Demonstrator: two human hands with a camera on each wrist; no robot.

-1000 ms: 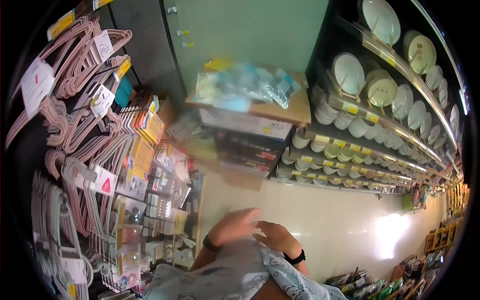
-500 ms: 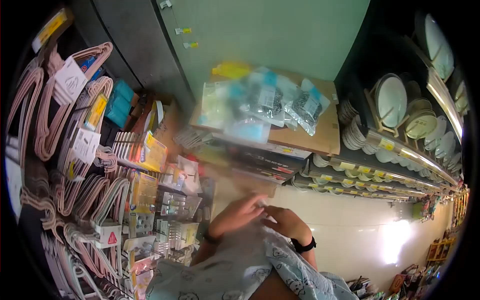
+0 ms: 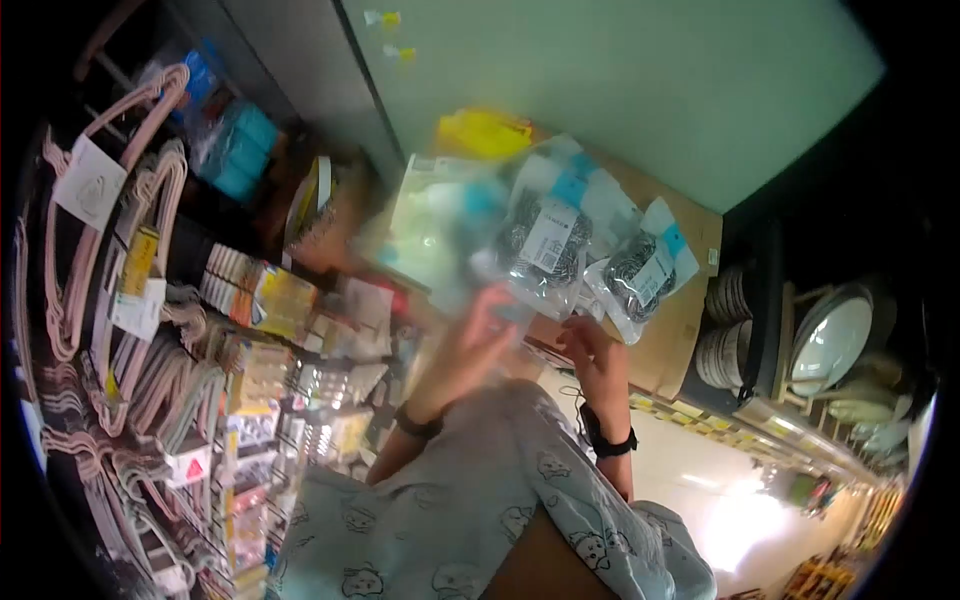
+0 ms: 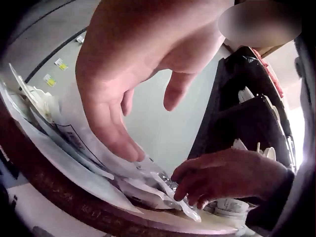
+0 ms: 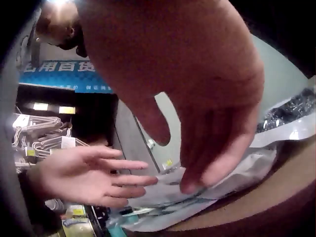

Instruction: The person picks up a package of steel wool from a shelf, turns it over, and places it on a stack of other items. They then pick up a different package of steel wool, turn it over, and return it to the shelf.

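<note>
Both hands reach over the near edge of a cardboard box topped with packaged goods. My left hand, blurred in the head view, is at the near side of a clear bag of wire scourers. In the right wrist view that left hand has its fingers spread and holds nothing. My right hand is just below a second bag of wire scourers, fingers loosely bent. The left wrist view has the right hand with its fingertips right by the bag's edge.
A pale green packet and a yellow bag lie on the box too. Hangers and small packaged goods hang at left. Shelves of plates stand at right, and a pale green panel rises behind.
Both hands have moved forward from in front of the body to the bags and drawn apart. The head view has turned and come closer to the box.
</note>
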